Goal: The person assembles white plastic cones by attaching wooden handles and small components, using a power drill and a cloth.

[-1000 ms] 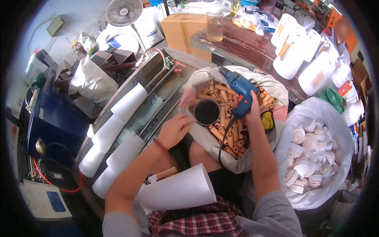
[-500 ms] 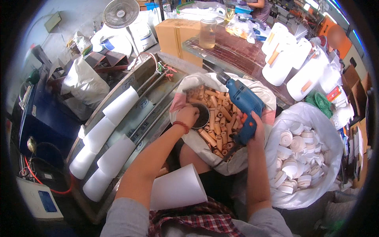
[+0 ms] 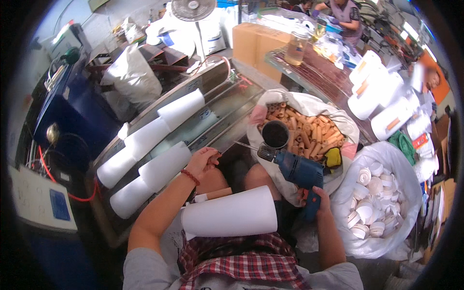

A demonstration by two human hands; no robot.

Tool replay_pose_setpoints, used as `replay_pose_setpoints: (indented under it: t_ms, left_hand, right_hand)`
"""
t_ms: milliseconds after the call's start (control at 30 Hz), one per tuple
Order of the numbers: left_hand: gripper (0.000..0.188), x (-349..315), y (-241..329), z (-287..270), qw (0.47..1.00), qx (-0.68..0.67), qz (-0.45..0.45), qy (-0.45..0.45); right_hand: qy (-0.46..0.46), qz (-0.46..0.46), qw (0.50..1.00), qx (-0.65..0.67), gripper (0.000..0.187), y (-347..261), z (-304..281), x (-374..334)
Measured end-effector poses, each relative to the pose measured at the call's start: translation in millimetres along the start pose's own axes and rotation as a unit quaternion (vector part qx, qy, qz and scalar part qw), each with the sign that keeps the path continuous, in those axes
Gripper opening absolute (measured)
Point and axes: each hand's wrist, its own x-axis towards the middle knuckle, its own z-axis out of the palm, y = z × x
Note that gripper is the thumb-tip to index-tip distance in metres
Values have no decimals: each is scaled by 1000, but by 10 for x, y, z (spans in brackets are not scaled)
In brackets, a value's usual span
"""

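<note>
My right hand (image 3: pixel 321 199) grips the handle of a blue power drill (image 3: pixel 297 169), whose long thin bit points left. Closed at the fingertips, my left hand (image 3: pixel 205 158) is a little beyond the tip of that bit. Something small and dark may be between its fingers, too small to name. Across my lap lies a white tapered tube (image 3: pixel 232 212), with a tan wooden handle (image 3: pixel 215 194) just beyond it. A round cup (image 3: pixel 276 134) of small dark pieces sits on the wooden handles (image 3: pixel 314 128) that fill a white sack (image 3: pixel 270 166).
White tapered tubes (image 3: pixel 162 164) lie in rows along metal rods in a trough at left. A clear bag (image 3: pixel 411 193) of white round caps stands at right. Behind are a wooden table (image 3: pixel 324 82), a liquid-filled jar (image 3: pixel 296 48), a carton (image 3: pixel 256 41) and a fan (image 3: pixel 192 9). People work farther back.
My left hand has come out of the cup and moved left, its fingers closed. The drill has swung down nearer my lap, its bit now pointing left. My view has shifted.
</note>
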Motion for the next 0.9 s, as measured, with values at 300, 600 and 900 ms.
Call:
replay_pose_setpoints:
  t_ms: [300, 600, 900]
  left_hand:
    - [6, 41, -280, -112, 997, -79, -21, -13]
    - [4, 82, -262, 31, 990, -134, -4, -38]
    - [6, 75, -284, 96, 997, -67, 37, -7]
  right_hand:
    - [-9, 62, 998, -19, 54, 282, -235, 200]
    - [3, 71, 997, -18, 56, 240, -150, 197]
    - [-24, 63, 998, -17, 53, 225, -171, 240]
